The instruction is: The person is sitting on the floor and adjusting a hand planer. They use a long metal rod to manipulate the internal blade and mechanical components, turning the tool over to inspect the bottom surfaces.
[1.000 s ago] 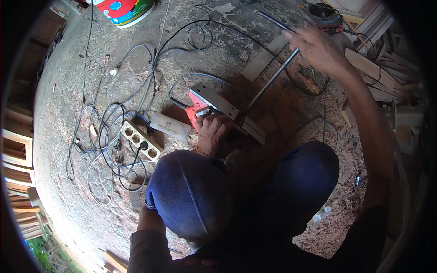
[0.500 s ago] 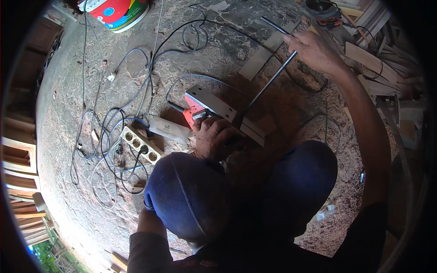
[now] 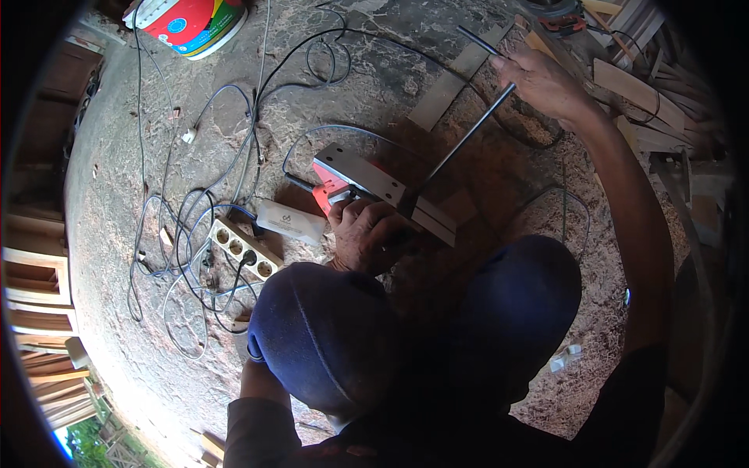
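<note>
My left hand (image 3: 367, 234) is wrapped on a red electric planer (image 3: 331, 187) lying on its side between my blue-clad knees and the wood strip beyond, its grey metal base (image 3: 363, 175) facing up and sideways. My right hand (image 3: 534, 82), raised at the upper right, grips a long steel rod (image 3: 472, 132) whose lower end reaches into the planer, just beyond my left fingers; the exact contact is in shadow. A cord runs from the planer's back. Beside it on the left are a white oblong object (image 3: 289, 221) and a power strip (image 3: 232, 235) with a black plug.
A colourful bucket (image 3: 195, 27) stands at upper left among tangled cords (image 3: 261, 109). A flat strip (image 3: 452, 78) lies behind the planer. Wood offcuts (image 3: 640, 90) and a red-black power tool (image 3: 558, 23) are at upper right, wooden frames (image 3: 35, 277) at far left. Shavings cover the floor.
The view has shifted slightly. My right hand and the rod have moved a little against the background; my left hand stays on the planer, whose position is nearly the same.
</note>
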